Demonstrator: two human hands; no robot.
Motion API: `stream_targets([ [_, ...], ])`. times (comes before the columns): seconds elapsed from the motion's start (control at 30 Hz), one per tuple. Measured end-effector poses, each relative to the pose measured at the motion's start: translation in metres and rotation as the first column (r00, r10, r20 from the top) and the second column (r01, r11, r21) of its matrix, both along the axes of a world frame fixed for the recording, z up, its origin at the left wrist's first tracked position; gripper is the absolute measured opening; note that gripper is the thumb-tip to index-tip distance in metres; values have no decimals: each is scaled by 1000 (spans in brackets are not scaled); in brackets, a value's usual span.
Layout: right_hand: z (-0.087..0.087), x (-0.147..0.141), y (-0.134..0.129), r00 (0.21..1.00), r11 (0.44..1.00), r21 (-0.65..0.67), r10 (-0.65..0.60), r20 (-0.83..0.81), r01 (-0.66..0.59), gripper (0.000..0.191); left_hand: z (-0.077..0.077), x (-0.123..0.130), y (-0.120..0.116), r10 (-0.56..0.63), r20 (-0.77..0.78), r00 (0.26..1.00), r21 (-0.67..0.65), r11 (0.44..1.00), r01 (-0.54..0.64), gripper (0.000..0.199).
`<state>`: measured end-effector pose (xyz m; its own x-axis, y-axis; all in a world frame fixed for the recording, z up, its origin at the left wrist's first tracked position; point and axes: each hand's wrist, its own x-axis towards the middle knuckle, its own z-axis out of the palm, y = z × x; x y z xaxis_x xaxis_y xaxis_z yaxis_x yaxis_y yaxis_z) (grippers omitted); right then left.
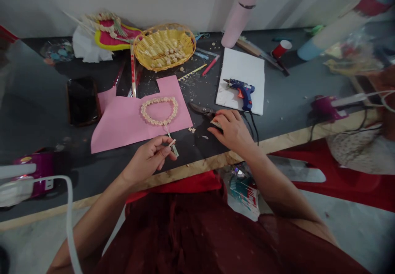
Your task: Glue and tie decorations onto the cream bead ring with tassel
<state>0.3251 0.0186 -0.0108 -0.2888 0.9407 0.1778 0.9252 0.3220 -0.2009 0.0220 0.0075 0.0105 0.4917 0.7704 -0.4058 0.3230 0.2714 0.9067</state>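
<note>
My left hand (152, 156) is closed near the table's front edge, pinching a short pale stick (172, 142) between thumb and fingers. Beside those fingers hangs a pale green tassel (174, 148) from a ring of cream beads or small flowers (159, 100), which lies on a pink sheet (123, 115). My right hand (233, 130) curls over the handle end of the pruning shears (201, 109), whose dark blades point left. Something pale shows between its thumb and forefinger; I cannot tell whether it is part of the handle. Small cream bits (191, 130) lie between the hands.
A blue glue gun (242, 91) rests on a white board (226, 66), its cord running to the front edge. Behind are a yellow basket (148, 62), a pink bottle (237, 23) and a red spool (281, 49). A phone (82, 101) lies left; another person sits at far right.
</note>
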Motion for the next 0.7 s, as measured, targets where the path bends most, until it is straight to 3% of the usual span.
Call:
stream_targets([
  [0.2,-17,0,9,997,997,19,-79,13,78,31,-7,3,-5,-24,7,1000,-5,1000,24,26],
  [0.33,-16,0,14,997,997,15,-77,19,77,24,-8,6,-7,-9,27,1000,-12,1000,9,25],
  [0.4,-11,1,14,994,996,22,-87,-67,88,24,-7,6,-8,10,38,999,3,1000,-10,23],
  [0.47,-4,3,12,951,986,-15,-163,-262,165,28,-5,6,-8,38,50,998,22,999,-39,22],
  [0.5,0,3,10,889,974,-76,-228,-397,215,31,-4,6,-7,55,58,997,29,998,-57,21],
  [0.57,6,4,5,650,931,-285,-365,-667,230,40,-2,7,-6,90,83,992,33,995,-93,20],
  [0.63,10,1,-2,352,870,-488,-481,-803,75,40,-1,7,-5,125,112,986,38,991,-130,21],
  [0.7,13,-4,-10,158,805,-583,-565,-810,-114,39,0,8,-4,152,139,979,48,986,-160,22],
])
